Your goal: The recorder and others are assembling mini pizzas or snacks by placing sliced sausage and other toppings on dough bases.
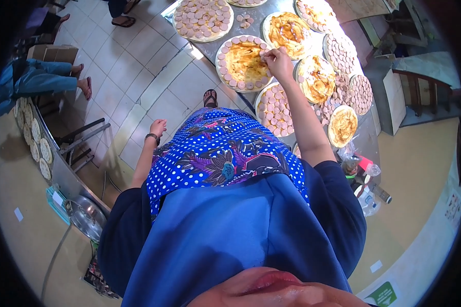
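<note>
My right hand is closed in a pinch on a pale pink sausage slice at the right rim of a pizza base. Orange-red sauce covers the middle of this base, and sausage slices line its edge in a ring. My left hand hangs low beside my apron, away from the table, with its fingers curled in; no item shows in it. Just right of my right hand lies a sauced base. Nearer to me, partly behind my forearm, is a base covered with sausage slices.
More topped and sauced bases crowd the metal table, with loose sausage slices among them. Plastic bags and bottles stand at its near right end. At left, another table holds several round bases and a metal bowl; a person's legs are beyond.
</note>
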Available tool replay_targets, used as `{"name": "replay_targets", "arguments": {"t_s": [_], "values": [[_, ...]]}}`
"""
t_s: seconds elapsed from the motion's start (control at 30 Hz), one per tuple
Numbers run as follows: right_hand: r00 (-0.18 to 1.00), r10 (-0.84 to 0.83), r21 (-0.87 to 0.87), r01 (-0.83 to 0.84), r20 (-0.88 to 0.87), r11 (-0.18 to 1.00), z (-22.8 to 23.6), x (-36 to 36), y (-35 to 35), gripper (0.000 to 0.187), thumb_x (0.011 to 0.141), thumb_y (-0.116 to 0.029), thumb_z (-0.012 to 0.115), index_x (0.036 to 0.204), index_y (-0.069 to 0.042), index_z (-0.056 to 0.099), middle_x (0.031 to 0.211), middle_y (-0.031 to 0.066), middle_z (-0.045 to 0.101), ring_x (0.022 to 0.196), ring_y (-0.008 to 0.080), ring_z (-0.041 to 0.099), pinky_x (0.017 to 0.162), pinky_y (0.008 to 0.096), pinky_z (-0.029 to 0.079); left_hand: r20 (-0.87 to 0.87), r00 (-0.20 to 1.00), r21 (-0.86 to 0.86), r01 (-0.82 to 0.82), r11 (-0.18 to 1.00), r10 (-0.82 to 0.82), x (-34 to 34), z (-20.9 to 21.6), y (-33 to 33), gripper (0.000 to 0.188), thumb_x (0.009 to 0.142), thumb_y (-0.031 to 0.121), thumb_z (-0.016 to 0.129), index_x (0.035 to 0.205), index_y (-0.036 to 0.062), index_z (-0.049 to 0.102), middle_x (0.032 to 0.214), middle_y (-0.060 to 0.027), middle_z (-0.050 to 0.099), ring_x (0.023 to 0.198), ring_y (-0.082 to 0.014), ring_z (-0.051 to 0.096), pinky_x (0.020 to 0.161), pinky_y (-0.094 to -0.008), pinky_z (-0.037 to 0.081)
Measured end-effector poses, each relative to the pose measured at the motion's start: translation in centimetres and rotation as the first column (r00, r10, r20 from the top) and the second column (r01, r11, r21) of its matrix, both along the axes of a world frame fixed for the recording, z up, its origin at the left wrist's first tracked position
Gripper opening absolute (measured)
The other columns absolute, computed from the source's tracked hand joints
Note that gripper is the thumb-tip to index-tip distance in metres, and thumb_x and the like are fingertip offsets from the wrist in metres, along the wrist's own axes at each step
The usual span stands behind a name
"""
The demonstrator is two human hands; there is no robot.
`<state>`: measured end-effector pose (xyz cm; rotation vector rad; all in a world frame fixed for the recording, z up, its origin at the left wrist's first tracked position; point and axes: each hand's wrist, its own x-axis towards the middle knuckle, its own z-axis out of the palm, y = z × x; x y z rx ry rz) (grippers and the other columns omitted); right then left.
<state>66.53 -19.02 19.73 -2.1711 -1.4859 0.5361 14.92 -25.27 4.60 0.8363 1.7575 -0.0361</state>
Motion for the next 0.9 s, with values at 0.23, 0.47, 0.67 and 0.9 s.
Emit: {"name": "replay_targets", "arguments": {"t_s": [0.23,0.47,0.67,0.9], "values": [[0.998,-0.044,0.013,0.043,0.042,0.999,0.0,1.0,-1.4,0.011,0.073,-0.020,0.063,0.079,-0.012,0.064,0.087,0.0063,0.058,0.083,0.0255,0.059,0.070,0.0362,0.047,0.025,0.994,-0.018,0.109,0.994,-0.108,1.1,0.0,4.7,0.039,0.084,0.039,0.053,0.114,0.0140,0.050,0.100,-0.0021,0.058,0.085,-0.0139,0.057,0.060,-0.0309,0.040],[0.812,-0.574,0.367,0.504,0.108,0.782,-3.4,17.5,-11.0,0.011,0.073,-0.009,0.062,0.083,-0.007,0.067,0.082,0.0087,0.065,0.073,0.0206,0.061,0.067,0.0297,0.048,0.049,0.999,0.084,0.008,0.996,-0.012,1.8,0.4,6.0,0.031,0.084,0.032,0.054,0.110,0.0144,0.053,0.098,-0.0017,0.060,0.080,-0.0116,0.059,0.054,-0.0263,0.040],[0.656,-0.646,0.120,0.659,0.391,0.742,-3.8,25.9,-16.2,0.019,0.075,-0.020,0.063,0.093,-0.017,0.067,0.094,0.0081,0.059,0.087,0.0243,0.059,0.074,0.0361,0.047,-0.031,1.000,-0.022,0.006,1.000,-0.007,-0.3,-0.8,0.8,0.029,0.083,0.034,0.055,0.105,0.0156,0.054,0.093,0.0004,0.059,0.074,-0.0106,0.057,0.053,-0.0270,0.038],[0.726,-0.413,0.021,0.482,0.550,0.876,-5.0,28.5,-15.9,0.015,0.075,-0.019,0.062,0.088,-0.016,0.066,0.096,0.0083,0.056,0.092,0.0277,0.057,0.075,0.0394,0.047,-0.081,0.996,-0.025,-0.044,0.999,0.042,0.9,1.9,-4.5,0.034,0.083,0.036,0.056,0.108,0.0140,0.054,0.097,-0.0004,0.059,0.078,-0.0115,0.057,0.059,-0.0296,0.039]]}}
